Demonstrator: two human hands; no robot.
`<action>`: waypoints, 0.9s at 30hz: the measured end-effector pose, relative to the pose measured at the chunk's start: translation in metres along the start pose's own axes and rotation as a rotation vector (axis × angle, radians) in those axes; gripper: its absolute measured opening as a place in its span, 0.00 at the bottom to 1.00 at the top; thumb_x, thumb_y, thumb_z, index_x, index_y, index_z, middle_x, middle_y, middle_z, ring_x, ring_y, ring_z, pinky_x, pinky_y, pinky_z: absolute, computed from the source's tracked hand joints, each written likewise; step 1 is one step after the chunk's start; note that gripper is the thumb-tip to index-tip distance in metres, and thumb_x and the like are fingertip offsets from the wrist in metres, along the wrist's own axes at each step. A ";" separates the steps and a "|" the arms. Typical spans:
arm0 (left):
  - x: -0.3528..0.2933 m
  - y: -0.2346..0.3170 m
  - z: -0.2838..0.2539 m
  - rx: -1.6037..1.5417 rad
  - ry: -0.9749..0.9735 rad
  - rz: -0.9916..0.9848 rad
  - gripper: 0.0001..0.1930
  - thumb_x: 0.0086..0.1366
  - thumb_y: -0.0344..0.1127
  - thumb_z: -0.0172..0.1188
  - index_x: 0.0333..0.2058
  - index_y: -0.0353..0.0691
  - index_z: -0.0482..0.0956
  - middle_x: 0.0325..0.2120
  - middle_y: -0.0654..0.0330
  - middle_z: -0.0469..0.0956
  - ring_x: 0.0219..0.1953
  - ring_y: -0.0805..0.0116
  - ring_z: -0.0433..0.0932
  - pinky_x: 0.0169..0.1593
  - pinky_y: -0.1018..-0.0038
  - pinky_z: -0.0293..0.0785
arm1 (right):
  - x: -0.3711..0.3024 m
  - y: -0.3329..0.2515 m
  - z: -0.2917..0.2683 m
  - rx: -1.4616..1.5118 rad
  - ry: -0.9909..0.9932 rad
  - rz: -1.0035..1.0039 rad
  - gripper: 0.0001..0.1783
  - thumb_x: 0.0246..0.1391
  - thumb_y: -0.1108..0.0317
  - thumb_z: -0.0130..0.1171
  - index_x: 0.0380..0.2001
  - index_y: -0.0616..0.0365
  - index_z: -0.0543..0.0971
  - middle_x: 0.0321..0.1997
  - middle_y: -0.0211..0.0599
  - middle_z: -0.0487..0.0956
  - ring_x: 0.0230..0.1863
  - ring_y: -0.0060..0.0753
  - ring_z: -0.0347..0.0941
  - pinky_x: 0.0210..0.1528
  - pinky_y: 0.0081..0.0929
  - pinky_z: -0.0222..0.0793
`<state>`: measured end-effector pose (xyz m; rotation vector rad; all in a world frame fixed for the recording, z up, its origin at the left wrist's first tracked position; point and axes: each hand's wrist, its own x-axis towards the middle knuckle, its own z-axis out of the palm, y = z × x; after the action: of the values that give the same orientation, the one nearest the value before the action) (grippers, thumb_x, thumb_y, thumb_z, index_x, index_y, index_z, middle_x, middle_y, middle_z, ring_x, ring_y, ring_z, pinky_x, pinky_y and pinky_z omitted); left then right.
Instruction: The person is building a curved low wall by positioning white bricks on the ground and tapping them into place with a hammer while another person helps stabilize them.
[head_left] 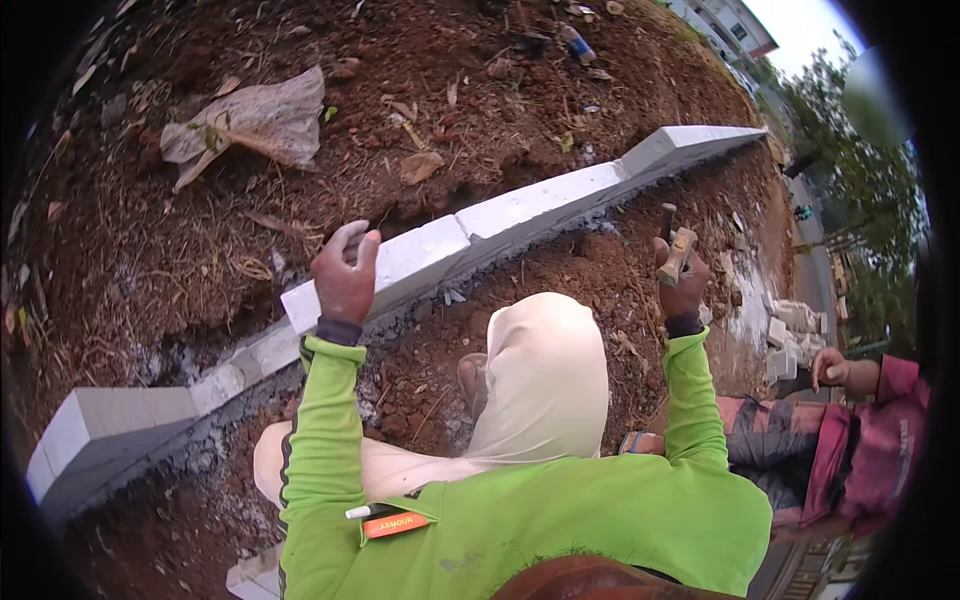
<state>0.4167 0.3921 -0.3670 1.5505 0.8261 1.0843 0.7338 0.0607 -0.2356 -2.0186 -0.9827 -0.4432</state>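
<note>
Left hand [345,275] presses open-fingered on the white kerb block [400,265], steadying it, while right hand [683,285] grips 1 raised hammer [676,250].

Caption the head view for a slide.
Left hand rests on a white kerb block; right hand grips a hammer above red soil.

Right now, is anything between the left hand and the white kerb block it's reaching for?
Nothing visible. The left hand is already at the white kerb block, its fingers over the block's top edge, with no stone or debris between them. The right hand holds a hammer raised off to the side, clear of the block.
</note>
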 end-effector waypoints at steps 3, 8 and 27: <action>-0.039 0.018 0.034 -0.586 -0.355 -0.526 0.30 0.70 0.52 0.58 0.58 0.30 0.71 0.47 0.50 0.77 0.42 0.63 0.83 0.46 0.72 0.81 | 0.000 -0.066 0.117 0.178 -0.549 -0.185 0.11 0.54 0.68 0.69 0.37 0.63 0.82 0.29 0.31 0.82 0.30 0.21 0.75 0.36 0.25 0.71; -0.061 0.011 0.041 -0.486 0.162 -0.364 0.24 0.73 0.50 0.53 0.45 0.30 0.78 0.32 0.53 0.80 0.33 0.69 0.77 0.39 0.68 0.75 | -0.027 -0.171 0.235 0.371 -1.020 -0.386 0.13 0.49 0.73 0.65 0.41 0.63 0.83 0.33 0.45 0.84 0.37 0.33 0.83 0.42 0.28 0.74; -0.095 -0.313 -0.149 -0.288 1.089 -0.598 0.29 0.65 0.30 0.64 0.60 0.26 0.63 0.47 0.46 0.77 0.40 0.57 0.82 0.42 0.65 0.81 | -0.045 -0.346 0.247 0.692 -1.421 -0.260 0.21 0.68 0.58 0.55 0.57 0.59 0.73 0.27 0.17 0.68 0.24 0.09 0.59 0.23 0.13 0.53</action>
<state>0.2503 0.4332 -0.6826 0.3061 1.6221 1.4662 0.4279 0.3586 -0.2276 -1.3419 -1.8456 1.2461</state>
